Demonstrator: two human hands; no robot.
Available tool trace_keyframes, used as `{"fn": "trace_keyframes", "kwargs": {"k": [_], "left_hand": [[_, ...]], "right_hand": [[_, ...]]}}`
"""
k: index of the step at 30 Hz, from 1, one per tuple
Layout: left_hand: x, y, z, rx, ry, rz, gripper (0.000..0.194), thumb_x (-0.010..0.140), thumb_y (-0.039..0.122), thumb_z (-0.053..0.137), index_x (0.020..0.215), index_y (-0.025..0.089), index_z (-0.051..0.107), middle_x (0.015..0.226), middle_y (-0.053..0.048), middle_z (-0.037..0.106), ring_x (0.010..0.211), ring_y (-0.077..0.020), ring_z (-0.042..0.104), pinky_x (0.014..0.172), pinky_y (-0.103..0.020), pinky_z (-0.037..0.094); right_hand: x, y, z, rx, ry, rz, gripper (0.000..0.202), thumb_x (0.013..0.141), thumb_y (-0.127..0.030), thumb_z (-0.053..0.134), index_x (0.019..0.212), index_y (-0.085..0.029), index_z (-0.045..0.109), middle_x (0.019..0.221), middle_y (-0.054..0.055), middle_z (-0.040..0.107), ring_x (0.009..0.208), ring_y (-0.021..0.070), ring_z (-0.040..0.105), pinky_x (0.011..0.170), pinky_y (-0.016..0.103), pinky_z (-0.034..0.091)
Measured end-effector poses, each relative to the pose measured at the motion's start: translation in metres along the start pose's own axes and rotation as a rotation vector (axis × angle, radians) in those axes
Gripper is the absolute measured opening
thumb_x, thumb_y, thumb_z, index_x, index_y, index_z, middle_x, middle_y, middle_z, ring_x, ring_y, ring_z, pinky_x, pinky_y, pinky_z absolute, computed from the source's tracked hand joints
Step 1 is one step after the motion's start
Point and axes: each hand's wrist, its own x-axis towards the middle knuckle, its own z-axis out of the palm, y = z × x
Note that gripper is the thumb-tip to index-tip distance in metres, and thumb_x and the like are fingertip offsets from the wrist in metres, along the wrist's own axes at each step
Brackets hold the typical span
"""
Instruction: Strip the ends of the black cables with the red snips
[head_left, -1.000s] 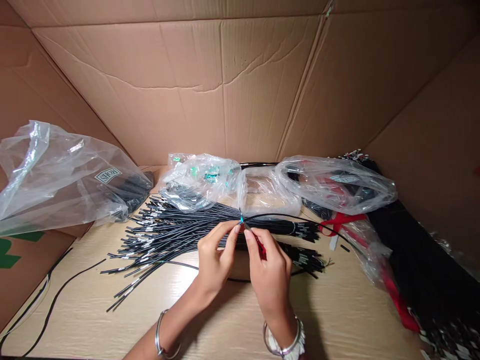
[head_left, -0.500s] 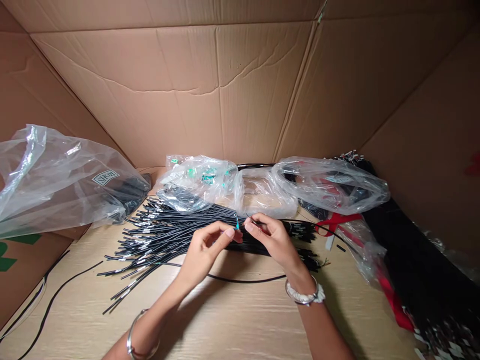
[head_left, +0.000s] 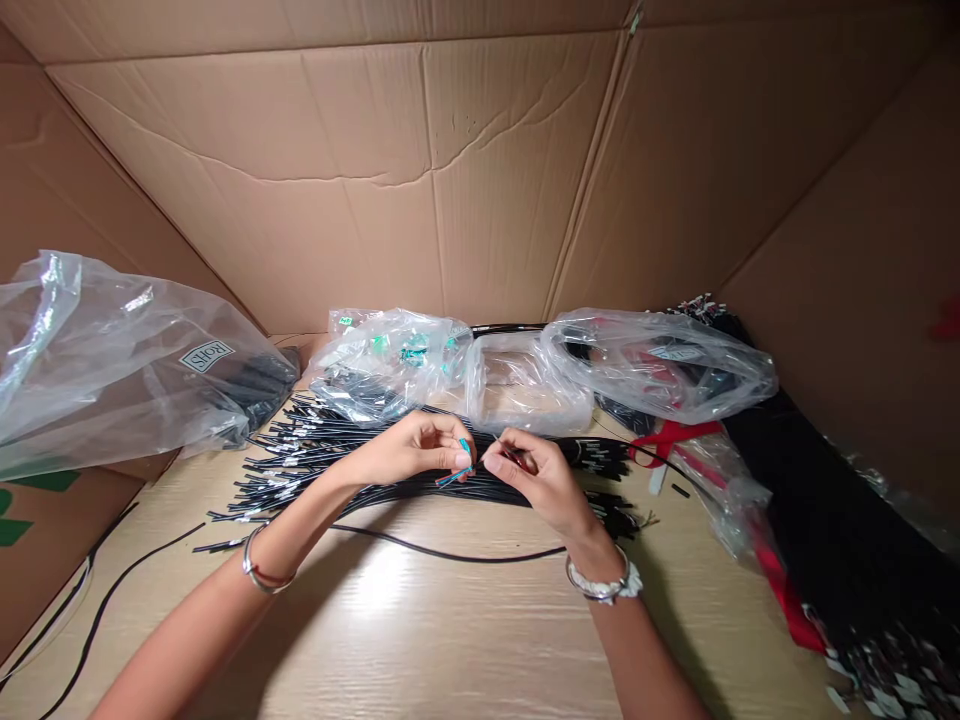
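Note:
Above the pile of black cables (head_left: pixel 420 490), my left hand (head_left: pixel 412 450) pinches thin coloured wires (head_left: pixel 454 478), blue and darker, between thumb and forefinger. A bright blue piece (head_left: pixel 466 448) shows at those same fingertips. Close to its right, my right hand (head_left: pixel 540 480) is closed, thumb against forefinger. Something dark red (head_left: pixel 520 459) shows inside its curled fingers, and a thin strand sticks up at the tips; its kind is unclear. A small gap separates the two hands' fingertips.
Clear plastic bags (head_left: pixel 532 385) line the back by a cardboard wall (head_left: pixel 360 240). Another bag (head_left: pixel 135 350) stands at left. A long black cable bundle (head_left: pixel 810 500) and red strap (head_left: pixel 784 600) lie at right. Loose black cables (head_left: pixel 97 610) cross the wooden table (head_left: pixel 450 640) at left.
My left forearm has swung outward and the left hand has turned flatter. The coloured wires now point down and left from its fingertips. My right hand stays almost in place, still closed.

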Motion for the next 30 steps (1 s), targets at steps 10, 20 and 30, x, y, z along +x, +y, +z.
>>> {"fn": "trace_keyframes", "kwargs": {"k": [10, 20, 30], "left_hand": [[0.002, -0.021, 0.035, -0.245, 0.268, 0.045, 0.041, 0.078, 0.052, 0.073, 0.073, 0.014, 0.057, 0.067, 0.001, 0.054, 0.065, -0.0109, 0.048, 0.065, -0.024, 0.036], [-0.006, -0.011, 0.029, -0.287, 0.219, -0.068, 0.041, 0.073, 0.051, 0.078, 0.074, 0.012, 0.063, 0.071, -0.002, 0.062, 0.065, -0.0102, 0.051, 0.064, -0.023, 0.039], [-0.007, -0.013, 0.030, -0.442, 0.124, -0.135, 0.038, 0.073, 0.043, 0.080, 0.068, 0.010, 0.063, 0.065, -0.001, 0.056, 0.059, -0.0077, 0.045, 0.057, -0.020, 0.035]], "right_hand": [[-0.007, 0.010, 0.012, -0.103, 0.256, -0.325, 0.014, 0.090, -0.027, 0.060, 0.078, -0.020, 0.059, 0.068, -0.003, 0.050, 0.061, 0.0094, 0.046, 0.057, 0.023, 0.037], [-0.012, 0.010, 0.012, -0.211, 0.259, -0.480, 0.008, 0.090, -0.016, 0.060, 0.084, -0.021, 0.059, 0.075, -0.003, 0.056, 0.066, 0.0095, 0.052, 0.059, 0.022, 0.040], [-0.016, 0.008, 0.012, -0.325, 0.234, -0.599, 0.018, 0.086, -0.005, 0.057, 0.091, -0.022, 0.060, 0.075, -0.002, 0.057, 0.065, 0.0107, 0.052, 0.056, 0.022, 0.040]]}}
